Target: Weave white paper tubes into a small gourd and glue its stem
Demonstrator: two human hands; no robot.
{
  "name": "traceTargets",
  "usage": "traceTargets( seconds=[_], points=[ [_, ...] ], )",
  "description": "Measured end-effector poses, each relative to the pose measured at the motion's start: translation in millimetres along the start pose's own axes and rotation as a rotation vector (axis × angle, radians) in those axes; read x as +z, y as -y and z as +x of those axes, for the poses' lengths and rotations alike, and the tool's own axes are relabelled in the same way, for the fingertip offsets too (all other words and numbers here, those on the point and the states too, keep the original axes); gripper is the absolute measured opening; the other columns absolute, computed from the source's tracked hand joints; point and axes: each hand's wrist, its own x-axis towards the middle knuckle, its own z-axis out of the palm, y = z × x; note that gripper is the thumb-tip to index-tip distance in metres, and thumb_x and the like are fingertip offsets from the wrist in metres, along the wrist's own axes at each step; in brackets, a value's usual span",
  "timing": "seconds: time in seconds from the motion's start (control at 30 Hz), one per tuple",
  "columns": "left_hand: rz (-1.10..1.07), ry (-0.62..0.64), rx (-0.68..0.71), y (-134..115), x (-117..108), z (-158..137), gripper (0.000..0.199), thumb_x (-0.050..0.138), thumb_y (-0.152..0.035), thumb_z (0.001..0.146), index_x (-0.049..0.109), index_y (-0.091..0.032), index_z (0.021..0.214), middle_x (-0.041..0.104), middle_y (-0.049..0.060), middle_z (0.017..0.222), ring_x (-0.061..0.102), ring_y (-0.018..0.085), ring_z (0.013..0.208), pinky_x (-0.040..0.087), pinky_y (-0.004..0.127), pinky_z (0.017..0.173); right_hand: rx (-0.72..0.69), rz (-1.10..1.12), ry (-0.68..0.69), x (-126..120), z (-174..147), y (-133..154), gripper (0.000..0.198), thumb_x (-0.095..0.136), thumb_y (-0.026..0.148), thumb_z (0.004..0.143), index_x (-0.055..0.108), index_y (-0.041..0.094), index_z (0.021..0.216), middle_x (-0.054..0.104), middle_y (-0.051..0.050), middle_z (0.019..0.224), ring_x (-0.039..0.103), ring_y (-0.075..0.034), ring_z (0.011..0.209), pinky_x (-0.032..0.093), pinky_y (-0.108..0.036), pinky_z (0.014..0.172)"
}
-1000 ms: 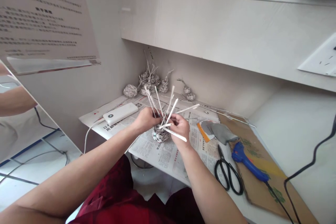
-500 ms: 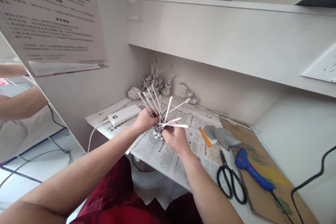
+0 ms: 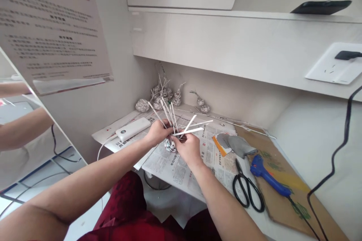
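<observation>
Between my two hands is a small round piece woven from rolled newspaper strips (image 3: 170, 145), just above the newspaper-covered desk. Several stiff paper strips (image 3: 192, 131) fan up and out of its top. My left hand (image 3: 160, 131) grips its far left side, fingers closed around the strip bases. My right hand (image 3: 189, 147) pinches it from the right, thumb on the weave near the rim. The fingers partly hide the rim, and the undersides of both hands are out of sight.
Several finished woven gourd shapes (image 3: 161, 96) stand in the back corner. A white power bank (image 3: 132, 128) lies at left. To the right are black scissors (image 3: 246, 188), a blue glue gun (image 3: 270, 176) with a cord, a grey cloth (image 3: 241, 146) and a cardboard sheet (image 3: 283, 205).
The view has shifted slightly, showing more of the shelf and wall socket. Some strips have swung lower toward the right, and the fan has spread differently. Both hands keep their hold.
</observation>
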Motion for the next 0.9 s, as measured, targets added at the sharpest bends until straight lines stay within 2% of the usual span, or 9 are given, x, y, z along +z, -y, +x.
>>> traceTargets(
  seconds=[0.1,0.2,0.3,0.4,0.53,0.63,0.73,0.9],
  points=[
    [-0.037,0.012,-0.029,0.8,0.0,1.0,0.023,0.075,-0.033,0.065,0.066,-0.013,0.072,0.068,0.003,0.063,0.061,0.014,0.053,0.048,0.022,0.047,0.002,0.109,0.019,2.3,-0.1,-1.1,0.027,0.071,0.033,0.073,0.069,0.02,0.097,0.075,-0.004,0.082,0.071,-0.02,0.074,0.054,-0.028,0.069],
    [-0.079,-0.01,-0.039,0.4,0.2,0.1,0.015,0.071,-0.026,0.068,0.068,-0.013,0.075,0.067,0.002,0.063,0.061,0.013,0.051,0.049,0.022,0.048,-0.009,0.129,0.005,2.6,2.5,-6.4,0.02,0.068,0.029,0.074,0.067,0.019,0.091,0.074,-0.004,0.082,0.07,-0.02,0.076,0.053,-0.028,0.071],
    [-0.03,-0.012,-0.019,1.3,-0.2,-0.8,0.011,0.068,-0.021,0.069,0.069,-0.013,0.077,0.066,0.001,0.062,0.06,0.012,0.049,0.049,0.022,0.049,0.045,0.169,0.06,2.3,8.0,-14.2,0.018,0.069,0.03,0.071,0.064,0.019,0.084,0.072,-0.003,0.075,0.068,-0.02,0.07,0.052,-0.028,0.066],
    [0.077,-0.013,0.023,1.8,-0.9,-0.6,0.011,0.065,-0.021,0.071,0.07,-0.014,0.078,0.067,0.001,0.063,0.061,0.013,0.051,0.048,0.021,0.049,0.075,0.234,0.123,1.5,12.1,-17.7,0.02,0.07,0.029,0.068,0.066,0.019,0.086,0.073,-0.004,0.079,0.069,-0.021,0.074,0.052,-0.03,0.07],
    [0.141,0.011,0.05,0.0,-0.4,1.5,0.016,0.061,-0.019,0.071,0.071,-0.016,0.083,0.066,0.0,0.06,0.059,0.013,0.048,0.046,0.021,0.047,0.181,0.403,0.154,-4.7,12.2,-8.3,0.018,0.072,0.025,0.063,0.066,0.02,0.079,0.07,0.0,0.074,0.065,-0.018,0.07,0.05,-0.029,0.067],
    [0.121,0.011,0.039,-1.1,-1.2,3.1,0.013,0.062,-0.021,0.071,0.071,-0.015,0.08,0.067,0.001,0.062,0.059,0.013,0.05,0.047,0.022,0.049,0.251,0.577,0.26,-12.6,11.8,2.8,0.02,0.074,0.019,0.057,0.067,0.019,0.075,0.07,0.001,0.074,0.064,-0.016,0.072,0.05,-0.027,0.068],
    [0.089,-0.001,0.016,0.3,-4.3,3.2,0.015,0.065,-0.028,0.072,0.07,-0.015,0.078,0.069,0.004,0.064,0.061,0.015,0.053,0.047,0.023,0.051,0.268,0.628,0.345,-17.7,14.3,5.7,0.012,0.072,0.019,0.058,0.069,0.018,0.07,0.072,-0.002,0.078,0.065,-0.018,0.076,0.051,-0.029,0.071],
    [0.059,0.053,0.014,1.7,-9.5,-1.1,0.023,0.065,-0.033,0.074,0.071,-0.014,0.084,0.072,0.006,0.071,0.063,0.017,0.058,0.049,0.025,0.054,0.368,0.652,0.219,-15.8,21.6,-7.6,0.017,0.077,0.026,0.056,0.069,0.017,0.068,0.072,-0.003,0.073,0.068,-0.02,0.075,0.055,-0.031,0.069]
  ],
)
